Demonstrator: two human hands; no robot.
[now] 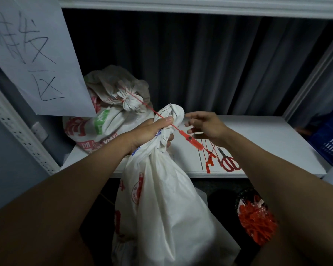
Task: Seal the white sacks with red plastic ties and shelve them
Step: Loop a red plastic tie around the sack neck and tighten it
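A white sack (167,204) with red print hangs in front of the shelf, its neck bunched and twisted. My left hand (150,131) is shut on that neck, the thumb pinning a red plastic tie (188,138) that lies slanted across the bunched top. The tie's flat tag end sticks out to the lower right. My right hand (206,126) hovers just right of the neck, fingers spread, holding nothing. A second white sack (96,125), its neck closed with a red tie, rests on the white shelf (261,143) at the back left.
Spare red ties (210,160) and red-handled scissors (229,163) lie on the shelf near its front edge. A bag of red ties (256,223) sits on the floor at lower right. A blue crate (331,139) stands at far right. A handwritten paper sign (33,54) hangs at upper left.
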